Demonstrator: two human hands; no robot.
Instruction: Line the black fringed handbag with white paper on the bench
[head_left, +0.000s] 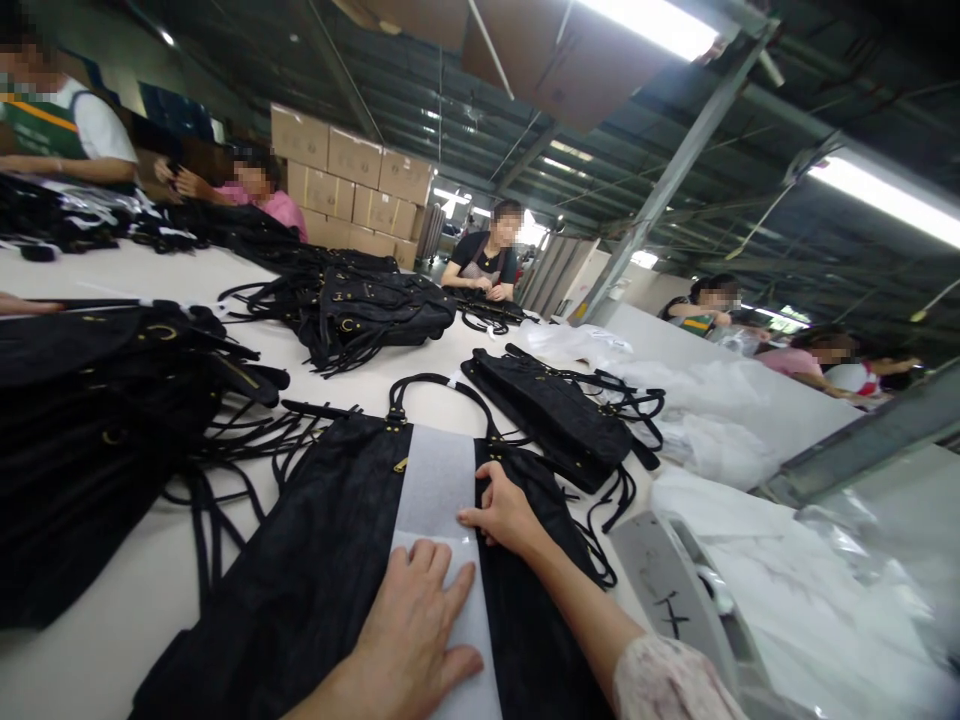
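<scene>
In the head view a black handbag (300, 560) lies flat in front of me, its two-strap handle (442, 380) pointing away. A long whitish strip of paper or thin sheet (439, 470) runs down its middle, from the handle end towards me. My left hand (412, 620) rests palm down on the strip, fingers and thumb spread. Farther up, my right hand (506, 510) touches the strip's right edge, thumb on the strip and index finger bent apart from it. Nothing is visibly gripped in either hand. A small gold zip pull (401, 465) shows left of the strip.
More black bags with fringes lie left (90, 420), behind (375, 310) and right (555, 410) on the white table (255, 540). A grey box-like object (675, 590) and clear plastic bags (712, 440) are at right. Several co-workers sit around; cartons (352, 155) stand behind.
</scene>
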